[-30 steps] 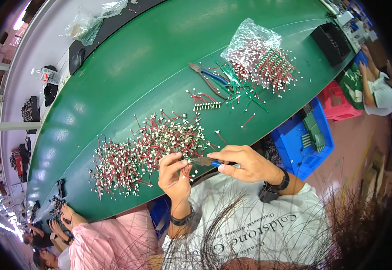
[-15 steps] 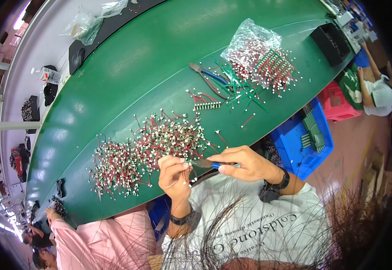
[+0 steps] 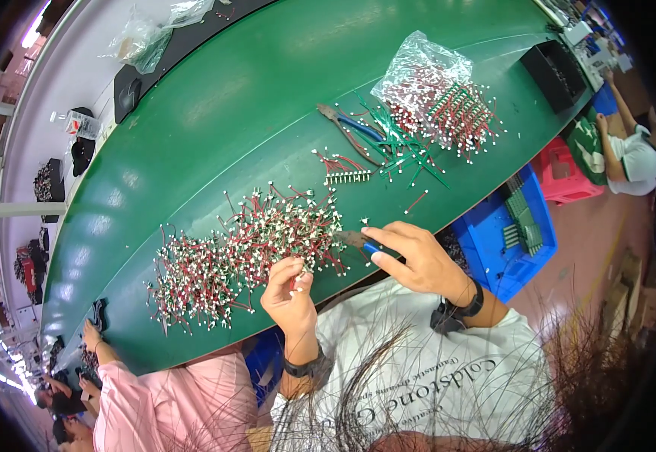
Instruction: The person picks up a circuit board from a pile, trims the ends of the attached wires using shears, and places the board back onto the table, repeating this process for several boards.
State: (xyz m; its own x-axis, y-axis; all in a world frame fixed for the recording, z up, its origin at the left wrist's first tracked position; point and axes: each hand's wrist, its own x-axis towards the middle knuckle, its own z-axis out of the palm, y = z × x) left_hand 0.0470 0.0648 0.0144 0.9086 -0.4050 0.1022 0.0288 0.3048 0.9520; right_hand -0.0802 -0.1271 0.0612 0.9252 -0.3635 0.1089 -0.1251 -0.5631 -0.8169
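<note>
My left hand (image 3: pixel 289 300) is closed in a pinch on a small white connector with a short red wire (image 3: pixel 297 282), partly covered by the fingers. My right hand (image 3: pixel 424 260) grips a pair of pliers by its blue handle (image 3: pixel 372 247). The metal jaws point left, at the right edge of a heap of small white connectors with red wires (image 3: pixel 283 226). The jaws are blurred, and I cannot tell whether they touch a piece. A second heap (image 3: pixel 196 279) of the same parts adjoins it on the left.
Farther back on the green table (image 3: pixel 222 113) lie another pair of pliers (image 3: pixel 349 124), green strips (image 3: pixel 399 147) and a row of connectors (image 3: pixel 347 177). A clear bag (image 3: pixel 422 64) spills wired parts. A blue crate (image 3: pixel 497 260) stands below the right edge. A pink-sleeved person (image 3: pixel 173 399) sits at left.
My hands have moved apart. The pliers have left my left fingers and shifted up to the heap's right edge. My left hand has dropped back slightly. The neighbour's hand has moved up.
</note>
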